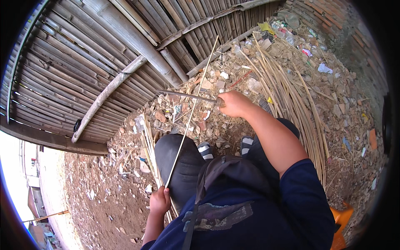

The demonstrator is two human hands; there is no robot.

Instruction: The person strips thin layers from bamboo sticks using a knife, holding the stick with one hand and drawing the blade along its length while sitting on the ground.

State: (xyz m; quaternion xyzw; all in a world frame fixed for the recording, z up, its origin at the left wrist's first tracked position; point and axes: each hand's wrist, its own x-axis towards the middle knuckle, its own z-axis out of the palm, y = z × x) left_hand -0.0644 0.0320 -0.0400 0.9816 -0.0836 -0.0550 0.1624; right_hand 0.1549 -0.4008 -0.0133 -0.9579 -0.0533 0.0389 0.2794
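Close to my left knee, my left hand is closed around the lower end of a long, thin bamboo strip, which slants up and away to the right. My right hand grips the handle of a knife out in front of me. Its narrow dark blade points left and crosses the strip; whether the two touch, I cannot tell. On the right lies a big bundle of long split bamboo strips. A smaller group of strips rests beside my left leg.
A bamboo slat wall with thick poles rises at the front left. Rubble, dry straw and scraps of litter cover the ground. At the far right stands a brick wall. Part of an orange plastic object shows behind me at the lower right.
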